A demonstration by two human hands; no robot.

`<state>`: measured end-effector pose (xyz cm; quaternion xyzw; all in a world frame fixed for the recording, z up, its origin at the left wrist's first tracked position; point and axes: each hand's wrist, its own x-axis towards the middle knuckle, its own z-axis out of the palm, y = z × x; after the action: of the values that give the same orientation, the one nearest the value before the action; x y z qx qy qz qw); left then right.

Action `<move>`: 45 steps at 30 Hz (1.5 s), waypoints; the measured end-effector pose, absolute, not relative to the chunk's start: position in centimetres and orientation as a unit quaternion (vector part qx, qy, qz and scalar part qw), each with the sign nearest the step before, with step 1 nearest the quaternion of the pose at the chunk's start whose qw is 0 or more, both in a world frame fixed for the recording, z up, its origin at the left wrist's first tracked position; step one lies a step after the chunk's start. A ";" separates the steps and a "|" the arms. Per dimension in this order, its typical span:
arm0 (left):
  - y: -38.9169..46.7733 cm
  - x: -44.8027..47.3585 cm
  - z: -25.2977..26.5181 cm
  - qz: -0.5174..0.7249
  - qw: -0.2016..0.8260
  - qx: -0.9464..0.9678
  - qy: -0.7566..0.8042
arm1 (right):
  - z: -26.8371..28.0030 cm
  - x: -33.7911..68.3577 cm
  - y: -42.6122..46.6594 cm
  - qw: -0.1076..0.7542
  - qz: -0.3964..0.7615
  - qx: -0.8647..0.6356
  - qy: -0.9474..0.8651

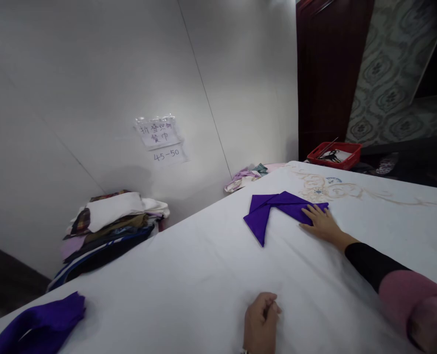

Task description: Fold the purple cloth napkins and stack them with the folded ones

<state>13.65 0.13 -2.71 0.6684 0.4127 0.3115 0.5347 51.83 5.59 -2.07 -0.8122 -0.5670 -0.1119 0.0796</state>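
A purple cloth napkin (260, 216), folded into pointed shapes, lies on the white tablecloth. My right hand (322, 225) rests flat on its right end with the fingers spread. The napkin's left part ends in angular tips, one of them aimed towards me. Closer to me and apart from the napkin, my left hand (262, 319) is held above the tablecloth with its fingers curled in and nothing visible in them. At the lower left lies a second purple cloth (45, 319), loosely bunched and cut off by the picture's edge.
The white tablecloth (159, 295) has gold embroidery at its far right. Beyond the left edge stands a stack of folded clothes (111, 226) against the white wall. More cloths (245, 178) lie past the far edge. A red basket (351, 156) stands behind the table. A handwritten sign (159, 133) hangs on the wall.
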 end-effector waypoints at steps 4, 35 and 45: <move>0.0 13.7 -2.7 0.313 0.542 0.663 0.412 | -2.7 52.0 5.7 0.055 -0.082 -0.814 -0.573; 0.4 14.0 -1.5 0.317 0.541 0.672 0.395 | 1.4 39.1 0.0 0.165 0.038 -0.673 -0.720; -3.1 -2.3 2.2 0.279 0.443 0.712 0.468 | 4.5 26.3 -7.7 0.231 0.190 -0.485 -0.822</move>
<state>-2.26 -3.11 2.17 0.7123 0.4681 0.2787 0.4425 26.33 -7.68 4.48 -0.4847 -0.8220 0.1896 0.2312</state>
